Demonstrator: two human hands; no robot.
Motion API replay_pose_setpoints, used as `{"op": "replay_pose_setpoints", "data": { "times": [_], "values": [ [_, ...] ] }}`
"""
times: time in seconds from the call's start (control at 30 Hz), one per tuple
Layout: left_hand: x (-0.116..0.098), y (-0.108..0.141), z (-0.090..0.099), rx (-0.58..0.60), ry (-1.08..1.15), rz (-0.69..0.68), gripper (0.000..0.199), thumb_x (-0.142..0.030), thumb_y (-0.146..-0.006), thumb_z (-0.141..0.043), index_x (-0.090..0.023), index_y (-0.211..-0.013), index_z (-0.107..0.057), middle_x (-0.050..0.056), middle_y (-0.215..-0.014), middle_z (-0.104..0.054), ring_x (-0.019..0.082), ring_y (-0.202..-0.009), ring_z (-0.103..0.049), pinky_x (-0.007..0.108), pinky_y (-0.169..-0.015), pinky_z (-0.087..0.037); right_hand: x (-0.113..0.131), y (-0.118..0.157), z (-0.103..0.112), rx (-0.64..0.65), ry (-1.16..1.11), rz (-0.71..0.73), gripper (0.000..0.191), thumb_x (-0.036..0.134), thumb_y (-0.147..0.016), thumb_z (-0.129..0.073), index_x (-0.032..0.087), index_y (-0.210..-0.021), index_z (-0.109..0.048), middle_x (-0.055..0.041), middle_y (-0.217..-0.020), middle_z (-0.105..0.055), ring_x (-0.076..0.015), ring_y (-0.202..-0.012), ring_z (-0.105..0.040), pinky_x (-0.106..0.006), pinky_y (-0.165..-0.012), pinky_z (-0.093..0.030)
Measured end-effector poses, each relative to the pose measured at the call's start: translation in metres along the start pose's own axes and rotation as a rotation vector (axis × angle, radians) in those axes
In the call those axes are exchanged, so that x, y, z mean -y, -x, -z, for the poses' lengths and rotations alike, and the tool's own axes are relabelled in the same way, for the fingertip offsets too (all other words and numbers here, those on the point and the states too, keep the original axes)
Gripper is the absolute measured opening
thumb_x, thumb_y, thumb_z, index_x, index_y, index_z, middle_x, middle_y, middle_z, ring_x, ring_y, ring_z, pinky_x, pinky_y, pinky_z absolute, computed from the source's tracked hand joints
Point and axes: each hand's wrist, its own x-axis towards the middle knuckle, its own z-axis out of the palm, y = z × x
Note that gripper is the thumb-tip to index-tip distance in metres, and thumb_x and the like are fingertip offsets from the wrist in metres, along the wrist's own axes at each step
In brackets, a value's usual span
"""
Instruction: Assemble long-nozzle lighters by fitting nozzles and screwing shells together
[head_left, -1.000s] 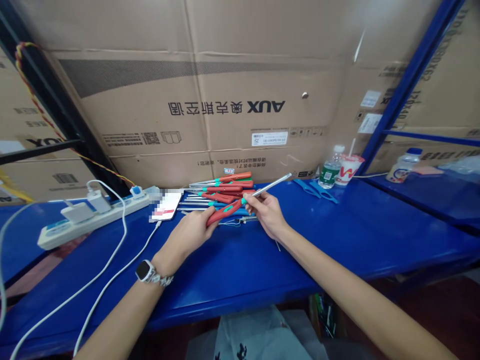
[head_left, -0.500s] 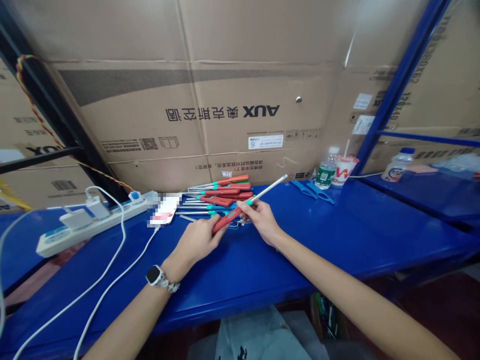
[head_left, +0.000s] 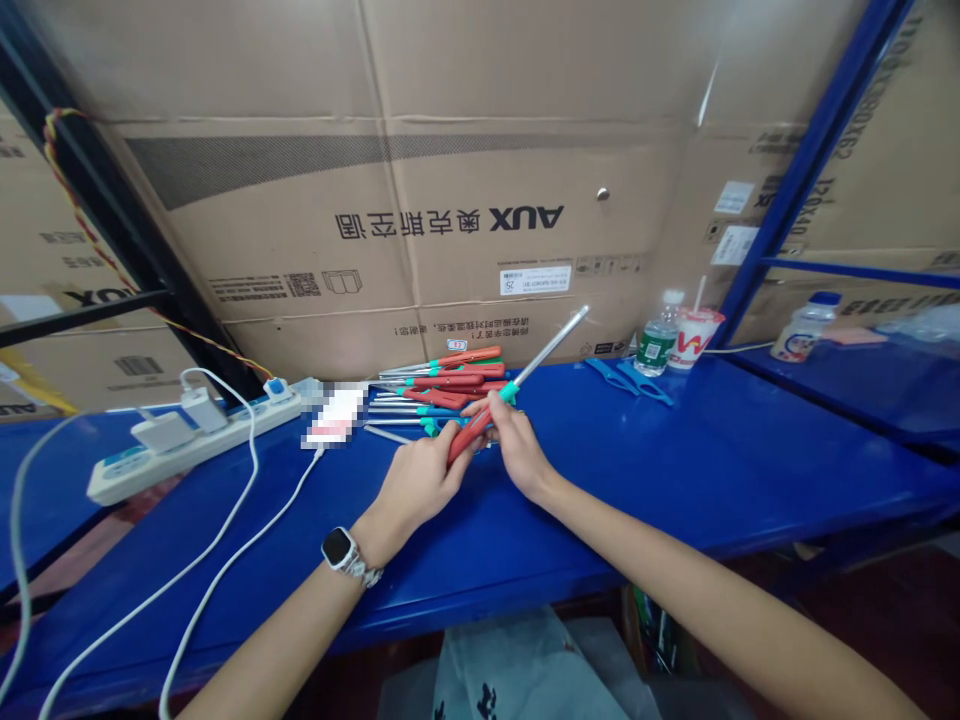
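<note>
A long-nosed lighter (head_left: 469,434) with a red handle, a teal collar and a silver tube points up and to the right. My left hand (head_left: 418,478) is closed around the rear of its handle. Fingers of my right hand (head_left: 523,452) close on the front of the handle, just below the collar; part of the grip is hidden behind the lighter. Just beyond both hands lies a pile of similar lighters (head_left: 454,381), with red, green and blue handles and silver tubes mostly pointing left.
Left of the pile lies a blurred-out phone (head_left: 339,412) on a white cable. A white power strip (head_left: 225,440) holds several plugs. To the right are blue plastic strips (head_left: 628,380), a water bottle (head_left: 657,340) and a paper cup (head_left: 694,338). Cardboard (head_left: 450,160) backs the blue table (head_left: 712,470).
The lighter's tube has tilted more steeply upward. My right hand has slid from the collar back onto the handle, and my left hand has shifted slightly right with the lighter.
</note>
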Motion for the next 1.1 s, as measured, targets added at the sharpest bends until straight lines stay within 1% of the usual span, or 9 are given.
{"op": "replay_pose_setpoints", "data": {
  "times": [0.1,0.23,0.4,0.5,0.57,0.7,0.83,1.0,1.1],
  "values": [
    [-0.003,0.001,-0.003,-0.031,-0.003,-0.022,0.028,-0.036,-0.103,-0.038,-0.018,-0.099,-0.059,0.008,-0.071,-0.073,0.027,-0.067,-0.073,0.030,-0.054,-0.036,0.000,0.008,-0.003,0.083,0.222,0.190,0.035,0.056,-0.095,-0.055,0.024,-0.104,-0.064,-0.0072,-0.113,-0.066,-0.0218,-0.111,-0.063,-0.036,-0.095,-0.052],
    [0.002,0.004,0.000,-0.125,0.067,-0.167,0.032,-0.043,-0.098,-0.047,-0.019,-0.084,-0.061,0.004,-0.061,-0.069,0.021,-0.051,-0.065,0.029,-0.049,-0.033,-0.005,0.004,-0.002,0.040,0.187,0.145,0.028,0.048,-0.096,-0.056,0.024,-0.110,-0.058,-0.0052,-0.100,-0.069,-0.0198,-0.088,-0.068,-0.034,-0.079,-0.056],
    [0.022,0.009,0.012,-0.541,0.289,-0.330,0.040,-0.028,-0.101,-0.046,-0.020,-0.062,-0.051,-0.002,-0.050,-0.057,0.011,-0.043,-0.052,0.026,-0.047,-0.035,0.000,0.001,0.015,0.098,0.186,0.017,0.031,0.050,-0.092,-0.064,0.024,-0.108,-0.056,0.0052,-0.061,-0.060,-0.0157,-0.048,-0.059,-0.029,-0.051,-0.049],
    [0.032,0.010,0.017,-0.778,0.304,-0.515,0.035,-0.013,-0.097,-0.046,-0.020,-0.063,-0.050,-0.002,-0.051,-0.053,0.011,-0.044,-0.048,0.026,-0.046,-0.033,0.009,0.004,0.023,0.214,0.513,0.055,0.027,0.048,-0.091,-0.067,0.023,-0.100,-0.062,0.0058,-0.058,-0.057,-0.0143,-0.048,-0.055,-0.028,-0.053,-0.043],
    [0.034,0.011,0.019,-0.845,0.291,-0.620,0.031,-0.008,-0.093,-0.048,-0.021,-0.065,-0.049,-0.003,-0.051,-0.049,0.012,-0.045,-0.044,0.027,-0.046,-0.032,0.015,0.007,0.025,0.293,0.777,0.126,0.026,0.047,-0.090,-0.068,0.024,-0.101,-0.066,0.0031,-0.067,-0.063,-0.0164,-0.060,-0.061,-0.029,-0.062,-0.043],
    [0.032,0.010,0.019,-0.840,0.273,-0.656,0.027,-0.006,-0.091,-0.050,-0.022,-0.069,-0.048,-0.003,-0.054,-0.046,0.013,-0.047,-0.040,0.029,-0.046,-0.031,0.018,0.011,0.022,0.488,1.051,0.219,0.038,0.056,-0.092,-0.066,0.024,-0.112,-0.068,-0.0046,-0.099,-0.071,-0.0217,-0.087,-0.067,-0.030,-0.071,-0.043],
    [0.031,0.007,0.017,-0.761,0.283,-0.593,0.037,-0.009,-0.094,-0.052,-0.022,-0.062,-0.039,-0.006,-0.052,-0.039,0.011,-0.044,-0.035,0.029,-0.046,-0.028,0.013,0.014,0.018,0.616,1.130,0.239,0.036,0.052,-0.094,-0.065,0.019,-0.110,-0.068,-0.0078,-0.102,-0.066,-0.0233,-0.094,-0.063,-0.032,-0.076,-0.045],
    [0.031,0.006,0.012,-0.517,0.258,-0.444,0.043,-0.021,-0.100,-0.049,-0.021,-0.058,-0.040,-0.005,-0.050,-0.041,0.010,-0.043,-0.035,0.028,-0.047,-0.028,0.009,0.013,0.016,0.608,1.062,0.274,0.038,0.051,-0.091,-0.069,0.021,-0.114,-0.068,-0.0086,-0.102,-0.063,-0.0263,-0.098,-0.058,-0.043,-0.090,-0.044],
    [0.029,0.006,0.009,-0.380,0.257,-0.395,0.044,-0.027,-0.101,-0.046,-0.020,-0.058,-0.043,-0.004,-0.052,-0.046,0.010,-0.046,-0.039,0.028,-0.049,-0.030,0.012,0.008,0.024,0.484,0.894,0.273,0.030,0.044,-0.092,-0.068,0.021,-0.112,-0.068,-0.0087,-0.107,-0.065,-0.0252,-0.101,-0.059,-0.042,-0.090,-0.044]
  ]
}}
